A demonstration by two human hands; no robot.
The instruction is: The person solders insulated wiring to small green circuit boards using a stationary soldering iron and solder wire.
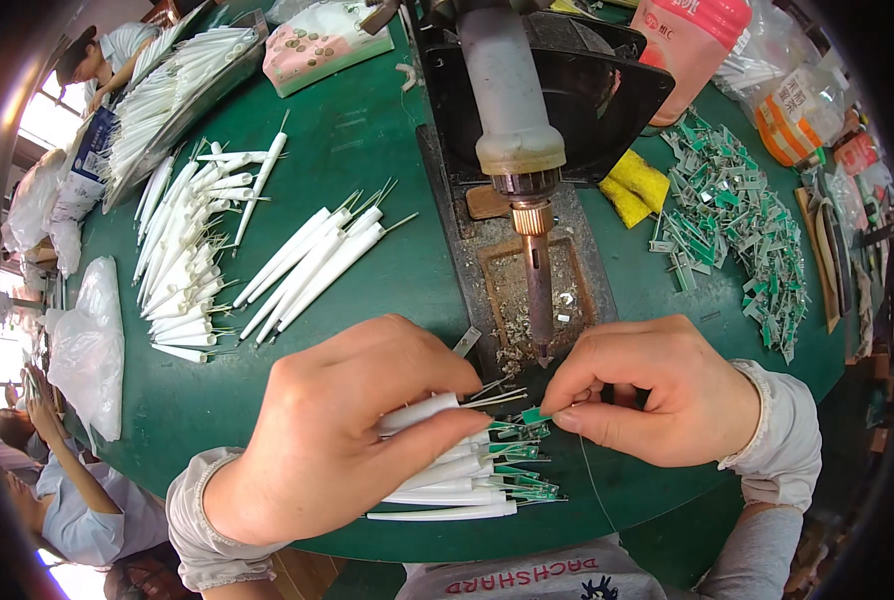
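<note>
My left hand [332,425] is closed round a slim white plastic tube [419,413] with thin bare wires at its right end. My right hand [667,395] pinches a small green circuit board [534,415] between thumb and fingertips, close to those wires. Under my left hand lies a row of white tubes [457,498] with green boards at their right ends. Just above my fingertips, the tip of a mounted soldering iron [537,290] points down over a metal tray [590,265] littered with solder bits.
White tubes with wires [187,270] lie at left, and a smaller group [317,260] nearer the iron. Right of it are a yellow sponge [634,187] and a heap of green boards [742,220]. A plastic bag [89,345] hangs at the left edge. Other people sit at far left.
</note>
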